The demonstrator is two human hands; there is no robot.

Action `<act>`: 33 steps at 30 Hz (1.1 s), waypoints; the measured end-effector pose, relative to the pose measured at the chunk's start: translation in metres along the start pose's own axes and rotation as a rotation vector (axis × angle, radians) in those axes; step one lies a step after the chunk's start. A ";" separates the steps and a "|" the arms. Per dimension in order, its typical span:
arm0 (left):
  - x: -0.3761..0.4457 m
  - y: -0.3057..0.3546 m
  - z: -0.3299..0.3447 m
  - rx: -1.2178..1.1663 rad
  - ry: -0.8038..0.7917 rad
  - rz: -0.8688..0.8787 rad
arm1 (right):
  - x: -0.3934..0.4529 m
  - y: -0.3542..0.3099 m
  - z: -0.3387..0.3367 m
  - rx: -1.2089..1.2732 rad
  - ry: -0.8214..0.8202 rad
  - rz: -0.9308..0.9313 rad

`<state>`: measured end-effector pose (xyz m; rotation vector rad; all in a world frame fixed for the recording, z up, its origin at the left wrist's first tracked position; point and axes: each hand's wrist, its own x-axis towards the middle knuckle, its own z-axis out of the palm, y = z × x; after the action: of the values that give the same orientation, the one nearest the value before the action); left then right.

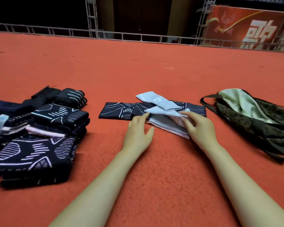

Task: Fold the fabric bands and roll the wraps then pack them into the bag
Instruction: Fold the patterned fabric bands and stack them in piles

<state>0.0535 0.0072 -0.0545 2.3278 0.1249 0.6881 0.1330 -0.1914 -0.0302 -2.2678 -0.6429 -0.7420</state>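
A dark patterned fabric band (pixel 118 110) lies flat on the red carpet in the middle. A pale blue band (pixel 162 110) lies crumpled across its right half. My left hand (pixel 138 131) rests with fingers spread, fingertips touching the pale band's left edge. My right hand (pixel 198 126) lies on the pale band's right end, fingers apart and pressing on it. A dark leopard-print bag (pixel 261 126) with a pale green lining lies open to the right.
A pile of dark patterned bands (pixel 44 133) with white and lilac lines lies at the left, with black wraps (pixel 62 97) behind it. A metal truss railing (pixel 138 36) runs along the carpet's far edge. A red banner (pixel 246 27) stands at the back right.
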 end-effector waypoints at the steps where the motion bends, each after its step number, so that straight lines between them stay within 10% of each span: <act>1: 0.001 0.000 -0.001 -0.030 0.027 0.030 | -0.001 -0.011 -0.006 0.078 0.004 -0.031; 18: 0.007 -0.012 -0.028 -0.208 0.071 0.114 | -0.004 -0.067 -0.031 0.619 -0.156 -0.034; 24: 0.006 0.015 -0.051 -0.477 0.361 0.097 | 0.003 -0.060 -0.039 0.757 -0.059 0.092; 33: 0.011 -0.015 -0.039 -0.433 0.329 -0.196 | -0.004 -0.016 -0.018 0.514 -0.340 0.366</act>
<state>0.0449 0.0445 -0.0351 1.7536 0.3156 0.8942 0.1145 -0.1942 -0.0144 -1.9531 -0.4779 -0.0010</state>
